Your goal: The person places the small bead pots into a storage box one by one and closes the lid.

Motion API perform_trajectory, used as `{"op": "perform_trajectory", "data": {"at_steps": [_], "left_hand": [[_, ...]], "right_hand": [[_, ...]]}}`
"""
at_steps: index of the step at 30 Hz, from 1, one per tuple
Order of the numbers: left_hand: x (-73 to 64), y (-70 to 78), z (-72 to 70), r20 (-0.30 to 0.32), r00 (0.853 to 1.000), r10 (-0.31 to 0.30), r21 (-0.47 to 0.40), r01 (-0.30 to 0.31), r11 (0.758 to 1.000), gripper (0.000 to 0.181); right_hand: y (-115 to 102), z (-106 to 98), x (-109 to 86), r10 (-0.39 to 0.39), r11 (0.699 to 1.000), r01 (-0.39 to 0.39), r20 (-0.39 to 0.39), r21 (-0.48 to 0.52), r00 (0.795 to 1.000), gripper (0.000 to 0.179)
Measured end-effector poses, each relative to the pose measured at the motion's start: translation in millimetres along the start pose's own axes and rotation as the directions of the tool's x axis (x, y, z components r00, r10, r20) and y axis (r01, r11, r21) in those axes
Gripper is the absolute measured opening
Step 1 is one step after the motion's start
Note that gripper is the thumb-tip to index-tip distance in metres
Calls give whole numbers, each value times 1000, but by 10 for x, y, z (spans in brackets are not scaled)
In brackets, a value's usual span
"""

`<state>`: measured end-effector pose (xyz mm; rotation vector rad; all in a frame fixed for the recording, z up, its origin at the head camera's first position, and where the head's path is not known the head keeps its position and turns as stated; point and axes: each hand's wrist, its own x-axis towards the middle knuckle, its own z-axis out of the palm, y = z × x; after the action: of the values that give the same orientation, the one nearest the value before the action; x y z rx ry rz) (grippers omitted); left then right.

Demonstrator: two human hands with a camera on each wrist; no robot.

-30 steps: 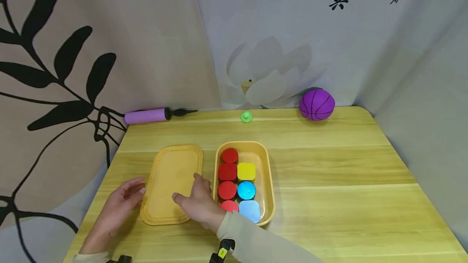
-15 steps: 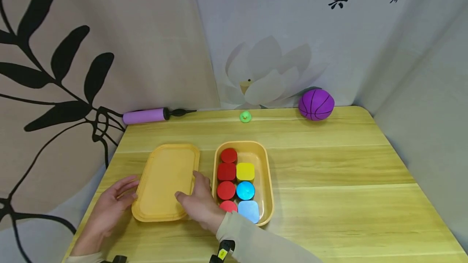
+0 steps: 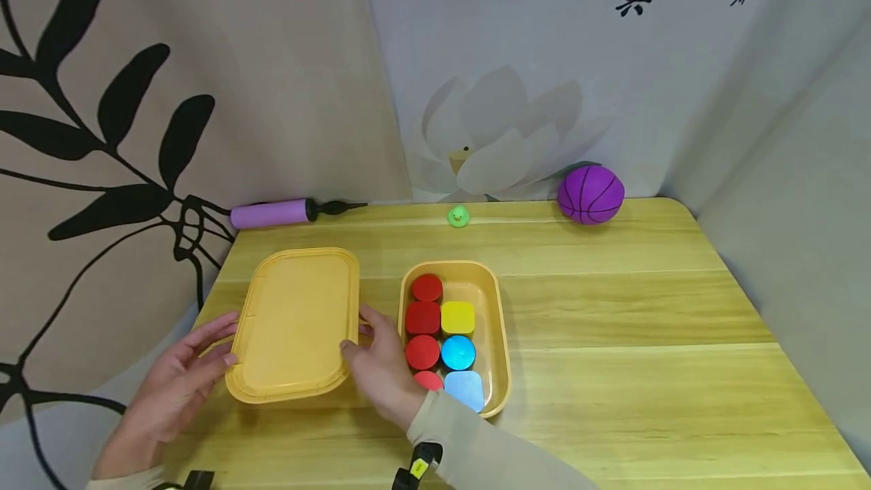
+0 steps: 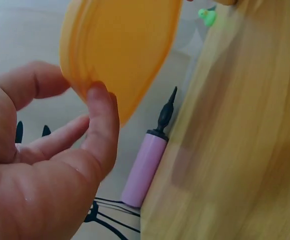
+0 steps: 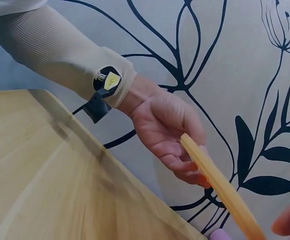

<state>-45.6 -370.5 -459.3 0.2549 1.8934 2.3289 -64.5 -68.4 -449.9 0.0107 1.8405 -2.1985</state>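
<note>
A yellow-orange rounded rectangular lid (image 3: 296,324) is held tilted above the table, between both hands. My left hand (image 3: 173,380) grips its left edge; in the left wrist view the thumb lies on one face of the lid (image 4: 125,45) and fingers lie behind. At the opposite edge my right hand (image 3: 384,369) pinches the lid, thumb in front and fingers partly hidden. Right of it stands a matching open box (image 3: 502,339) with several red blocks (image 3: 423,317) down its left side. Beside them are a yellow block (image 3: 458,317), a blue round block (image 3: 459,352) and a light-blue block (image 3: 466,389).
Along the back edge of the wooden table (image 3: 633,369) lie a purple hand pump (image 3: 272,214), a small green duck (image 3: 459,216) and a purple ball (image 3: 590,194). A patterned curtain (image 3: 286,82) hangs behind. My right forearm crosses the box's near corner.
Both hands have raised the lid off the table and shifted it left, tilting it. The left hand moved left with it. The box and its blocks stayed put.
</note>
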Motion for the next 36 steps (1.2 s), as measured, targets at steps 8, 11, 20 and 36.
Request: {"op": "perform_trajectory", "data": {"at_steps": [8,11,20,36], "left_hand": [[-8,90,4,143,990,-8,-89,21,996,71],[1,110,24,209,978,6,-158,28,987,75],[111,98,173,270,960,78,-219,-18,976,77],[316,64,671,241,971,-7,-193,54,980,77]], "right_hand": [[-37,-146,-16,-48,998,45,60,50,997,64],[-73,-214,-16,-92,995,88,89,48,992,64],[-286,-468,11,-102,994,107,159,-26,982,64],[-489,-925,331,-102,993,103,24,-50,995,43]]}}
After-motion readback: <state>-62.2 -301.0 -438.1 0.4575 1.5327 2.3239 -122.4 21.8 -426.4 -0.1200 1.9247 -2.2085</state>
